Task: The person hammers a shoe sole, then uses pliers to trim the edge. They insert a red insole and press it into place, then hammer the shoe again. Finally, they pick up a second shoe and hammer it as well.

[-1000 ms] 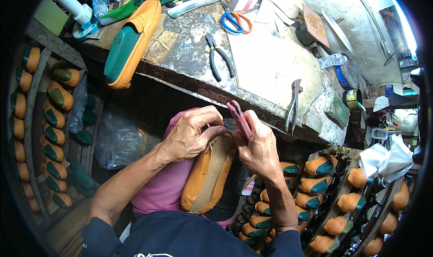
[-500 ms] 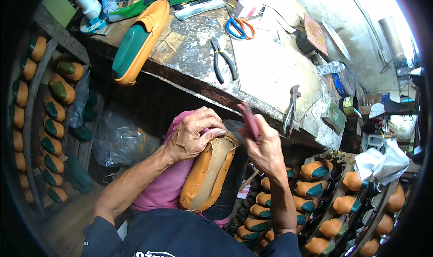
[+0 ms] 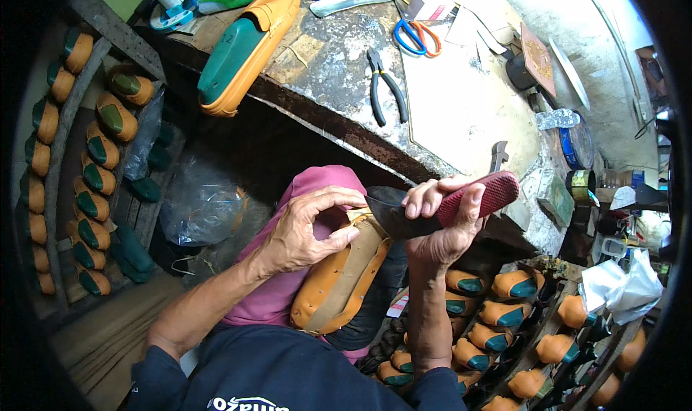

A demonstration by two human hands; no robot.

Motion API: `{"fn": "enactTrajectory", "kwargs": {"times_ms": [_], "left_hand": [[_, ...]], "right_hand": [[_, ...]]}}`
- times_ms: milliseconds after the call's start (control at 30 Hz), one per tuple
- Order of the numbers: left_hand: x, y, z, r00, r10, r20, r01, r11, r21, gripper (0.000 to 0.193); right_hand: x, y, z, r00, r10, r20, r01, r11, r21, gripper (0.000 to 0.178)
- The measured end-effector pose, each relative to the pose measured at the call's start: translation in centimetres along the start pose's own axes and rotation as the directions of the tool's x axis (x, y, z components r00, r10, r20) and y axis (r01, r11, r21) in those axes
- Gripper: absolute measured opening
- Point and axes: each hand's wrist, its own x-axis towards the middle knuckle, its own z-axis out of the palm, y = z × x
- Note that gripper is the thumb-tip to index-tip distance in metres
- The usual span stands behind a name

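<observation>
An orange leather shoe [image 3: 310, 295] lies sole side up across my lap, with a tan strip along its middle and small tacks around the edge. My left hand [image 3: 295, 231] is at its far end, thumb and forefinger closing on the leather edge there. In my right hand [image 3: 443, 241] is a knife [image 3: 499, 193] with a red textured handle. Its broad dark blade reaches left to the shoe's far end, close to my left fingertips. Whether the blade touches the leather I cannot tell.
On the worn bench [image 3: 331, 43] ahead lie an orange and green shoe [image 3: 231, 61], pliers [image 3: 386, 86], scissors [image 3: 417, 37] and pincers [image 3: 497, 155]. Racks of similar shoes stand on the left [image 3: 94, 202] and right [image 3: 497, 314]. A clear plastic bag [image 3: 202, 209] sits below the bench.
My right hand has turned and the knife has swung, bringing its blade to the shoe's far end. My left hand stays there, now with a bit of leather edge raised. The view has shifted slightly.
</observation>
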Motion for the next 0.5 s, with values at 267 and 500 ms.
{"fn": "enactTrajectory", "kwargs": {"times_ms": [267, 500], "left_hand": [[-0.4, -1.9, 0.3, 0.991, -0.126, 0.044, 0.133, 0.964, -0.231, 0.047], [-0.7, -1.1, 1.7, 0.984, -0.180, -0.012, 0.161, 0.907, -0.389, 0.048]], "right_hand": [[1.4, 0.9, 0.0, 0.994, 0.109, -0.032, -0.107, 0.993, 0.040, 0.042], [3.0, 0.0, -0.1, 0.949, 0.316, 0.001, -0.312, 0.938, -0.152, 0.047]]}}
